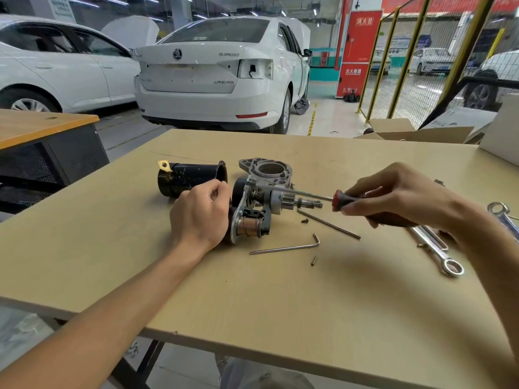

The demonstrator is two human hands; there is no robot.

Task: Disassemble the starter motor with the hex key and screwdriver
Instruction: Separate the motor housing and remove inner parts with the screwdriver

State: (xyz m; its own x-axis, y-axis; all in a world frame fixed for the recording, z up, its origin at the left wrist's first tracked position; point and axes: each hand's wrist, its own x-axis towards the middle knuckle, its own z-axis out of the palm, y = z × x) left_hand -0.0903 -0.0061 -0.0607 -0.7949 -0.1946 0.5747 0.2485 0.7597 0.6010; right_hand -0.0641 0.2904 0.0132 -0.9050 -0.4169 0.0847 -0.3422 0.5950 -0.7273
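Starter motor (pixel 254 209) at frame centre, partly stripped: copper windings and pinion shaft exposed, black housing (pixel 191 178) lying apart, upper left. Red-handled screwdriver (pixel 323 196) shaft meets its top. Two hex keys (pixel 286 248) lie flat, lower right.

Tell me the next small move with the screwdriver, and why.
Probably turn the screwdriver to back out the fastener at its tip. The right hand grips the red-and-black handle, the shaft reaches across to the plate of the starter motor, and the left hand holds the motor body on the table. The fastener itself is too small to see clearly.
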